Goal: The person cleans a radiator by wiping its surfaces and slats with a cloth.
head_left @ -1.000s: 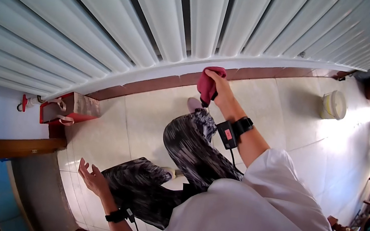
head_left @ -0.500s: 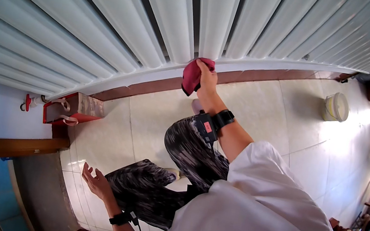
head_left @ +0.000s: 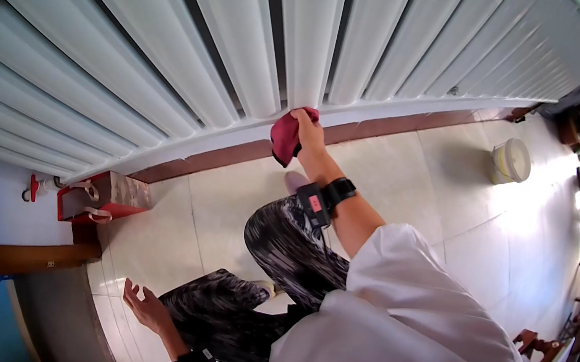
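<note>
My right hand [head_left: 309, 136] grips a dark red cloth [head_left: 286, 139] with a black edge. The cloth's upper part touches the bottom rail of a white slatted radiator [head_left: 311, 37], and the rest hangs below it. My left hand [head_left: 144, 306] is held low beside my left knee, palm partly up, fingers apart, with nothing in it. Both wrists wear black bands with small devices, and a cable runs from the left one.
A red box-like bag [head_left: 108, 197] with pale handles stands by the wall at left, near a red-handled pipe valve [head_left: 33, 188]. A white bucket [head_left: 510, 162] sits on the tiled floor [head_left: 414, 180] at right. Wooden furniture lines the far right.
The view has shifted slightly, so the radiator and floor things appear lower or further left. My right hand keeps the cloth against the bottom rail; my left hand stays open.
</note>
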Tool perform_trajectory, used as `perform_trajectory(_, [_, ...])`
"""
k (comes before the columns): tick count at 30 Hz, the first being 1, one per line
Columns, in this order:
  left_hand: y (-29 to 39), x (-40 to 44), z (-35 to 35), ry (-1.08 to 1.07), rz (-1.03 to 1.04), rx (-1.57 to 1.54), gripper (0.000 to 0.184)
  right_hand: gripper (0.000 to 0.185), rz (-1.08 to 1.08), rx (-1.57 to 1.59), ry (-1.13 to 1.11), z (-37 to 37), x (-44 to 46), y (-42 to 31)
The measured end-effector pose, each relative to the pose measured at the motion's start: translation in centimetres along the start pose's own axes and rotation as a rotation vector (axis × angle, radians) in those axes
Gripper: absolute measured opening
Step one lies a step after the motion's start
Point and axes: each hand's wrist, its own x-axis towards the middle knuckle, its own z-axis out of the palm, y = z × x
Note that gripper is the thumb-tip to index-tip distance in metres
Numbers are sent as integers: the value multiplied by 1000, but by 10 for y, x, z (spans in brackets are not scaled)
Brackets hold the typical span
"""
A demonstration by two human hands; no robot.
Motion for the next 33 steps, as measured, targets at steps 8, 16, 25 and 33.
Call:
perform_trajectory(8, [7, 0, 0, -34, -3, 20, 41, 23, -668, 15, 92, -38, -39, -132])
perform_trajectory(16, [10, 2, 5, -18, 20, 10, 42, 34, -1644, -702, 242, 8, -47, -221])
perform_trajectory(25, [13, 5, 6, -45, 55, 25, 41, 32, -1144, -1128, -83, -88, 7, -129])
perform_trajectory(33, [16, 5, 5, -36, 5, 12, 40, 36, -1887, -658, 75, 44, -71, -291])
